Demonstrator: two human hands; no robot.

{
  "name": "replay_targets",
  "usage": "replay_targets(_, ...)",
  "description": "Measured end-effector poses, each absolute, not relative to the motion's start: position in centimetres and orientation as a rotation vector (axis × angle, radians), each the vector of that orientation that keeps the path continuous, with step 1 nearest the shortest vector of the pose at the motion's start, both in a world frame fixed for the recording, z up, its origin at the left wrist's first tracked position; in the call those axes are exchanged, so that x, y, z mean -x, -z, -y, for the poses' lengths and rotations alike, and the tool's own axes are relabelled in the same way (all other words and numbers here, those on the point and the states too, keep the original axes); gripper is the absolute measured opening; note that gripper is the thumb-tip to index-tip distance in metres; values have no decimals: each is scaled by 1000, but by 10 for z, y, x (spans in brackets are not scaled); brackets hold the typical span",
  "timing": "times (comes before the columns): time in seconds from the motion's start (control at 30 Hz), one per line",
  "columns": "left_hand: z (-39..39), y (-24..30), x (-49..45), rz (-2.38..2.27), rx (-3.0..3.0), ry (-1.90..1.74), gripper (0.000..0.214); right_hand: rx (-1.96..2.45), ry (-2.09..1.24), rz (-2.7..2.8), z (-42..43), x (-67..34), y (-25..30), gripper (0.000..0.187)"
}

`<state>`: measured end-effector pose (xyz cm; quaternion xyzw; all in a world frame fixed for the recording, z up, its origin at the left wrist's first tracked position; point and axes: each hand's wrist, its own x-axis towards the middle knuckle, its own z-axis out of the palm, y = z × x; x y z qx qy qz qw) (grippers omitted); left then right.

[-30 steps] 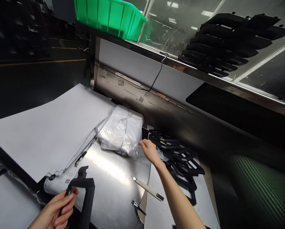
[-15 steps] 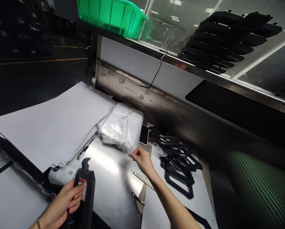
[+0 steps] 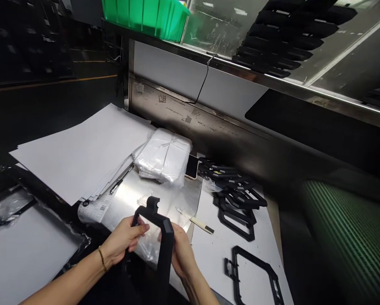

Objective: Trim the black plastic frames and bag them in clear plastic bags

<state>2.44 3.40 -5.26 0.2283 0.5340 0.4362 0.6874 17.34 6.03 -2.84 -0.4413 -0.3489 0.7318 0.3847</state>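
My left hand (image 3: 121, 241), with a beaded bracelet at the wrist, grips one side of a black plastic frame (image 3: 167, 241) that has a hooked tab on top. My right hand (image 3: 182, 252) is behind the frame's right side, its fingertips partly hidden. A thin clear plastic bag (image 3: 150, 250) shows through the frame's opening and spreads toward the bundle; my right hand appears to hold it. Beyond lies a tied bundle of clear plastic bags (image 3: 164, 154). A cutter knife with a pale handle (image 3: 202, 225) rests right of my right hand.
White sheets (image 3: 81, 148) are stacked at left, a pen (image 3: 121, 180) beside them. A phone (image 3: 192, 166) touches the bundle's right side. Several black frames (image 3: 237, 203) pile up at right, with a single frame (image 3: 256, 264) nearer. A green bin (image 3: 145, 19) stands on the ledge.
My right hand has drawn back from the bundle's near corner to the held frame, and a clear bag now shows there. My left hand has moved right and up with the frame.
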Motion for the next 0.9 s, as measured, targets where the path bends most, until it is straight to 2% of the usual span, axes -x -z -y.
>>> replay_targets(0.17, -10, 49, 3, -1351, -639, -965, 20, 1057, -1814, 659, -74, -196, 25, 37)
replay_targets(0.33, 38, 26, 24, -1386, -700, -936, 39, 1088, -1902, 690, -69, -181, 24, 36)
replay_targets(0.47, 65, 11, 12, -1542, -761, -957, 41, 1111, -1895, 849, -66, -159, 26, 29)
replay_targets(0.63, 61, 21, -5, -1585, -798, -777, 72, 1077, -2013, 1209, -51, -141, 15, 25)
replay_targets(0.7, 62, 30, -2, -1570, -773, -780, 66, 1035, -1989, 1441, -43, -143, 7, 23)
replay_targets(0.77, 68, 39, 8, -1557, -739, -788, 54, 911, -1692, 1896, -35, -152, 4, 20)
replay_targets(0.83, 78, 44, 21, -1554, -698, -787, 46, 741, -1108, 2375, -26, -164, 8, 21)
replay_targets(0.9, 89, 47, 37, -1552, -672, -773, 45, 614, -632, 2593, -12, -172, 21, 22)
